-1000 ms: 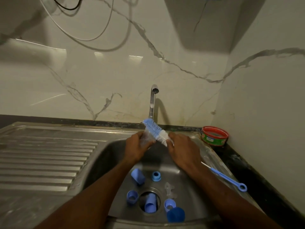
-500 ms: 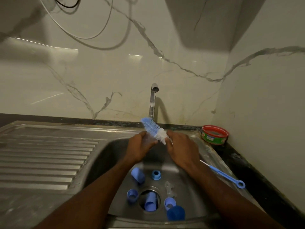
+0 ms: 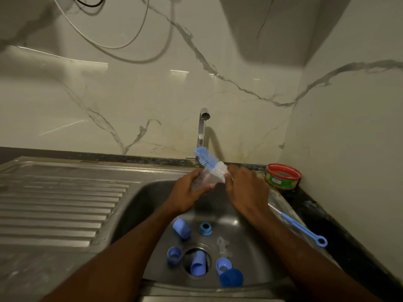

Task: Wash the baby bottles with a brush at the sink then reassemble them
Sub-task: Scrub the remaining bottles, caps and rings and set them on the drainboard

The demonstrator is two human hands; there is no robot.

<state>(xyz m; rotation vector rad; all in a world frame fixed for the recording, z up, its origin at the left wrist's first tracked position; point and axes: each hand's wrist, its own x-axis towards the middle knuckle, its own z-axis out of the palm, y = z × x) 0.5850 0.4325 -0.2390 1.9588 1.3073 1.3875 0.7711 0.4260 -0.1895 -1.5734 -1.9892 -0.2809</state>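
Head view: over the sink (image 3: 152,199), your left hand (image 3: 187,192) curls around a clear bottle (image 3: 204,178), your right hand (image 3: 246,188) grips the brush (image 3: 209,162) against it. The brush's handle is hidden by your fingers.

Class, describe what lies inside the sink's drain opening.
A light blue bottle part lies in the drain opening of the sink. What lies beneath it is hidden.
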